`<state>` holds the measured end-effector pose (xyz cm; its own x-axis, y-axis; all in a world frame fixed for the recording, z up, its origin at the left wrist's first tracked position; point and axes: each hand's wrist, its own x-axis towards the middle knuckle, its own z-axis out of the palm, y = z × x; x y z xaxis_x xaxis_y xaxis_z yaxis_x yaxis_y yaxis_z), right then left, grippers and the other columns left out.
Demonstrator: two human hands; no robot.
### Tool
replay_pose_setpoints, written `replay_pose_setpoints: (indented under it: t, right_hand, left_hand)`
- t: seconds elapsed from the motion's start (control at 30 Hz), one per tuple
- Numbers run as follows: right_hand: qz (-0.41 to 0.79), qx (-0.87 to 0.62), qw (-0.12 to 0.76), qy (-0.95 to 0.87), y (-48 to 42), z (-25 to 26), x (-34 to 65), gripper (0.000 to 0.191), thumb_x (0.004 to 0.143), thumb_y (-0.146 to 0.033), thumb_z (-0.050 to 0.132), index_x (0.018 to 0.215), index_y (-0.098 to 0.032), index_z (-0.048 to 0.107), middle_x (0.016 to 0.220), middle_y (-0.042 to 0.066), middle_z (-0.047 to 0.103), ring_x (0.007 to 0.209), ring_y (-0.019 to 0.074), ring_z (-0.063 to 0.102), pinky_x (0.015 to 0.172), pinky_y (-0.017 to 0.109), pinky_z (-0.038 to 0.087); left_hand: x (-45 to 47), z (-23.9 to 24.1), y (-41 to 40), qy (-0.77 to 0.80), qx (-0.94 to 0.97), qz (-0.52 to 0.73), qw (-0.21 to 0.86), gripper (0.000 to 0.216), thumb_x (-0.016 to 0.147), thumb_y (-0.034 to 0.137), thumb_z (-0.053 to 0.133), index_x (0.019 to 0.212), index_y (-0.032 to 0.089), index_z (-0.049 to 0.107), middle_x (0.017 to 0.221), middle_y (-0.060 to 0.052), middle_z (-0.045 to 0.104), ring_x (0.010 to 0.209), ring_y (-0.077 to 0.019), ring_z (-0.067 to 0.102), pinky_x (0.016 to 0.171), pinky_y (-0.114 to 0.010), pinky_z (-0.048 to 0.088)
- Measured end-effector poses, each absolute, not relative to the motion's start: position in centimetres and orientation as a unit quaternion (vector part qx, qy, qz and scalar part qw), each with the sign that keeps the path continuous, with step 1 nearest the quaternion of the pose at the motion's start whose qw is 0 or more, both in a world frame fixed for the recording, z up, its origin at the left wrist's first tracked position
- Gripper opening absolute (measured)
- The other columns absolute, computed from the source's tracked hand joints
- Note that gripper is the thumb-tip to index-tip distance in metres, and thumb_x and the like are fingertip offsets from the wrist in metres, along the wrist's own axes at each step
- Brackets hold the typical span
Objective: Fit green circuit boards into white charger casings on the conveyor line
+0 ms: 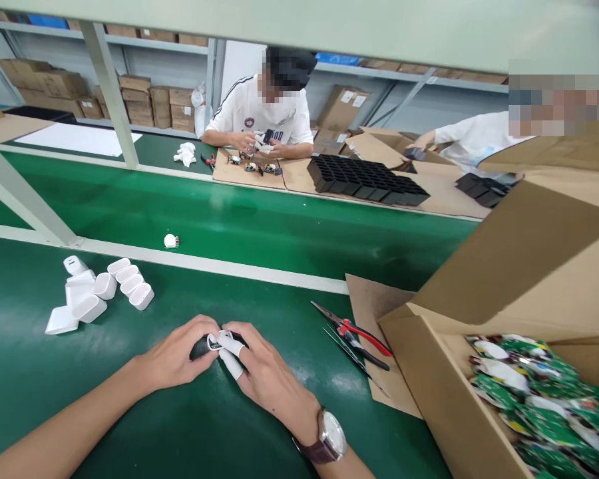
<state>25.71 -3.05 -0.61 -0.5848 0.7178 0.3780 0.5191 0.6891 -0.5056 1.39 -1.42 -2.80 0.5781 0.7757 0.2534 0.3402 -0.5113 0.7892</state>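
Note:
Low over the green work surface, my left hand (187, 349) is closed, thumb and fingers pinching a small black-and-white part (199, 348). It has a dark body and a white rim; its exact kind cannot be made out. From the other side, my right hand (272, 376) presses its fingers onto the same part, covering much of it. White finger cots (231, 362) sheathe its thumb and index finger, and a watch is on the wrist. Several white plastic housings (90, 308) lie beyond my left hand, some with their open ends showing.
Red-and-black long-nose pliers (359, 332) and tweezers (352, 356) lie right of my hands. A cardboard box (429, 372) of green circuit boards (539, 399) stands at right. Across the green belt (259, 226), bearing a small white piece (171, 241), two people work near black trays (367, 179).

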Motion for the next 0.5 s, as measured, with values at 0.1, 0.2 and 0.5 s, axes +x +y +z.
replay_pose_setpoints:
  t: [0.1, 0.2, 0.5]
  right_hand:
    - [0.234, -0.37, 0.287, -0.852, -3.0, -1.0, 25.7, 0.041, 0.105, -0.02, 0.057, 0.144, -0.026, 0.05, 0.131, 0.012, 0.066, 0.117, 0.0268, 0.069, 0.096, 0.045, 0.064]
    - [0.261, -0.402, 0.323, -0.816, -2.8, -1.0, 26.0, 0.044, 0.106, -0.025, 0.058, 0.147, -0.026, 0.044, 0.128, 0.01, 0.07, 0.112, 0.0243, 0.073, 0.095, 0.043, 0.064]
    - [0.03, -0.428, 0.294, -0.854, -1.6, -1.4, 27.2, 0.034, 0.101, -0.009, 0.048, 0.133, -0.016, 0.058, 0.121, 0.015, 0.072, 0.105, 0.0298, 0.071, 0.092, 0.049, 0.063]
  left_hand:
    - [1.5, -2.7, -1.5, 0.315, 0.845, 0.328, 0.28, 0.032, 0.103, 0.014, 0.059, 0.132, 0.027, 0.059, 0.126, -0.008, 0.067, 0.11, -0.0198, 0.071, 0.097, -0.033, 0.06]
    - [1.6, -2.4, -1.6, 0.303, 0.859, 0.357, 0.208, 0.03, 0.103, 0.012, 0.059, 0.128, 0.028, 0.065, 0.126, -0.009, 0.068, 0.107, -0.0195, 0.072, 0.093, -0.031, 0.061]
    - [1.9, 1.2, 0.9, 0.367, 0.879, 0.239, 0.19, 0.017, 0.1, 0.018, 0.058, 0.097, 0.024, 0.073, 0.107, -0.005, 0.071, 0.084, -0.0153, 0.071, 0.076, -0.028, 0.059]
